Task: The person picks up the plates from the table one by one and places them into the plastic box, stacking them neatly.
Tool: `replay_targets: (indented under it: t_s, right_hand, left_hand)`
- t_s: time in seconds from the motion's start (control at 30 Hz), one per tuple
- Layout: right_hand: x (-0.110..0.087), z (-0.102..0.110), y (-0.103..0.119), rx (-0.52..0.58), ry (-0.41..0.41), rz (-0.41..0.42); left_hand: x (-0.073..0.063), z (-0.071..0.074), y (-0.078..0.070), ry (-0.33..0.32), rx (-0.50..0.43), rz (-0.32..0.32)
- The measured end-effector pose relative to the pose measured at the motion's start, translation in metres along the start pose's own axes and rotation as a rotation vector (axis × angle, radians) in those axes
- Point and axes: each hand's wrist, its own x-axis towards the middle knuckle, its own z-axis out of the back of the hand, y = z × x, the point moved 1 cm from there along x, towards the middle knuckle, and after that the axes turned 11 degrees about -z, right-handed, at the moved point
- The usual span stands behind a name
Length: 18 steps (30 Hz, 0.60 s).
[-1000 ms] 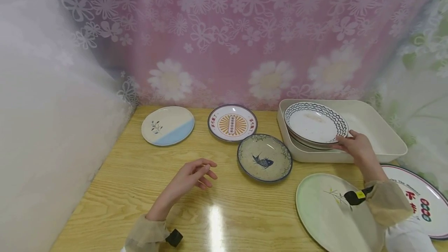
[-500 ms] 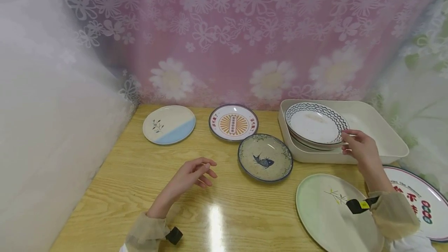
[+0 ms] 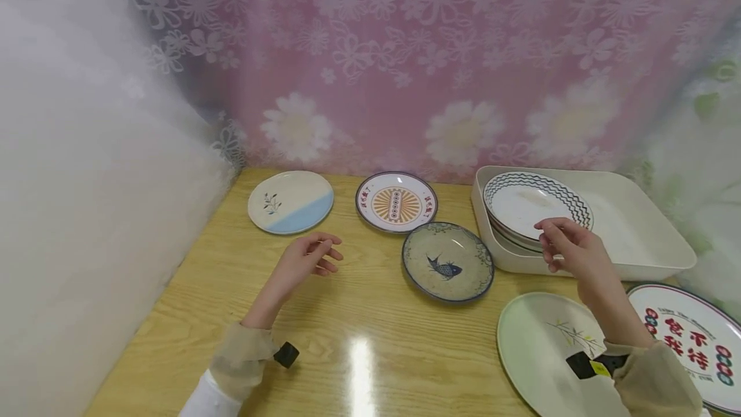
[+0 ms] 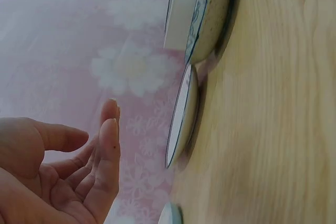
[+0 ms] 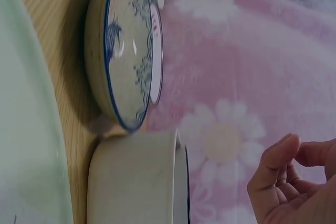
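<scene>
The right hand (image 3: pixel 579 256) holds nothing: thumb and forefinger come close together, the other fingers curl loosely, and the right wrist view shows it apart from the zigzag-rimmed dish (image 3: pixel 527 204). The left hand (image 3: pixel 303 259) is also free, fingers relaxed and slightly bent, above the left part of the table (image 3: pixel 312 365).

The zigzag-rimmed dish tops a stack in the left end of the cream tray (image 3: pixel 642 224), far right. The step seems to be the gap between placing that dish and taking another; the next move probably calls for spreading the fingers and reaching for a rim.

Compared with half a second ago, the right hand is away from the stack's right rim and farther left; the left hand is a little farther left and deeper into the scene. The dishes keep their arrangement.

Left of the tray lies the fish dish (image 3: pixel 447 269), then the sunburst plate (image 3: pixel 396 208) and, far left, the blue-and-cream plate (image 3: pixel 289 201). Near right are the pale green plate (image 3: pixel 535 346) and the red-lettered plate (image 3: pixel 689 340).
</scene>
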Motion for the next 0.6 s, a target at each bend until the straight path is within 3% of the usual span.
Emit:
replay_targets:
  t_s: [0.17,0.37,0.6]
  right_hand:
    - [-0.006,-0.026,0.004,-0.054,0.050,0.039]
    - [-0.016,-0.050,0.005,-0.160,0.093,0.032]
    - [-0.025,-0.072,0.004,-0.169,0.144,0.032]
  left_hand:
    - [0.010,0.021,0.004,-0.093,0.071,0.007]
    - [0.025,0.059,0.013,-0.174,0.167,0.018]
    - [0.042,0.115,0.016,-0.263,0.231,0.139]
